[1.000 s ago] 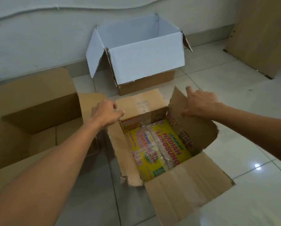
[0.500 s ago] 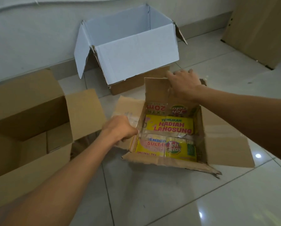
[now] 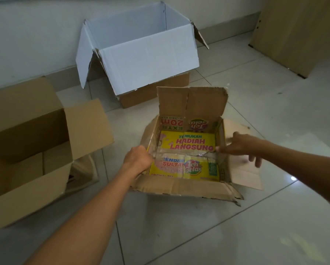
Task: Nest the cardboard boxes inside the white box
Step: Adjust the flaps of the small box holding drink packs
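Note:
A small brown cardboard box (image 3: 179,187) with yellow printed inner faces sits open on the floor in the middle. My left hand (image 3: 138,159) grips its left wall, fingers curled over the rim. My right hand (image 3: 238,145) pinches the torn edge of its right wall, other fingers spread over the right flap. The white box (image 3: 148,60) stands open behind it near the wall, nothing visible inside. A larger brown cardboard box (image 3: 26,142) lies open on the left.
A tan board (image 3: 298,33) leans at the back right. The floor is glossy pale tile (image 3: 198,232). A grey wall with a skirting runs behind the white box.
The small box has been turned and set squarer to me. My right hand left the far flap and came down to the right wall; my left hand stays on the left wall.

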### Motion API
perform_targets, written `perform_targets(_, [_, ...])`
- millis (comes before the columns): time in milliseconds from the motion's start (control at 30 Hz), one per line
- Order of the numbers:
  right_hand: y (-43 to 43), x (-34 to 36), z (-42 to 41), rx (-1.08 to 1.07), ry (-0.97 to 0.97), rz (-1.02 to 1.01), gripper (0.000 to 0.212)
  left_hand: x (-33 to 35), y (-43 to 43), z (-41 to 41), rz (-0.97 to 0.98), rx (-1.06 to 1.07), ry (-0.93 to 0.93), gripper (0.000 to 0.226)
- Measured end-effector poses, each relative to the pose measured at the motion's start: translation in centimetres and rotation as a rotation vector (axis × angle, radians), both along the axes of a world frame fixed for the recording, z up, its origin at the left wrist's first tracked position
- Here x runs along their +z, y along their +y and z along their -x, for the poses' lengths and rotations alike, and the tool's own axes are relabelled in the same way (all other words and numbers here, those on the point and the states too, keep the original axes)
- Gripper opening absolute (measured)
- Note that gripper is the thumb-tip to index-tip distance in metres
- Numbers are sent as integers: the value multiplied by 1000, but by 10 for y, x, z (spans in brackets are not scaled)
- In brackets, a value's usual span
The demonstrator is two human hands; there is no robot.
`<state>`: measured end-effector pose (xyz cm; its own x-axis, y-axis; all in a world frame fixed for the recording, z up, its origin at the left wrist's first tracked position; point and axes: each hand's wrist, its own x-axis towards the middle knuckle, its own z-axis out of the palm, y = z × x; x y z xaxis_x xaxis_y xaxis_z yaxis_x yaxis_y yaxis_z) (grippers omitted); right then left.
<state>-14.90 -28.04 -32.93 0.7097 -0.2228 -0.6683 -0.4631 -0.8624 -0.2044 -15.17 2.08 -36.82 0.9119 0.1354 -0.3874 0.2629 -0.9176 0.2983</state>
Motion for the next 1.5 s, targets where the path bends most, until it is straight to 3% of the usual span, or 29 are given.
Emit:
perform_targets(133, [15,-13,4,42,4,-84,66,-4,-1,13,61,33,36,30])
perform_targets(300, [19,-15,-13,99,-78,-148,38,-3,-7,33,130,95,96,31])
perform_targets(433, [21,-10,-28,208,-192,-93,45,-2,-14,51,200,165,135,25])
perform_targets(667, [14,-17,-46,286,-231,-53,56,-8,-29,68,244,186,91,26])
perform_targets(867, [5,-22,-51,337,-223,-29,57,-10,-31,67,196,169,37,33])
perform_targets(1033, [-4,-20,-55,251,-139,-35,64,-7,-24,62,73,134,-36,41])
perform_targets(1267, [-1,-15,-55,312,-157,67,68,-1,-22,59,95,139,-3,44])
perform_targets(1367, [3,-12,-57,393,-243,212,64,7,-22,62,53,189,-100,57])
perform_targets(1500, [23,14,-63,390,-518,345,53,31,-11,63,102,158,-189,58])
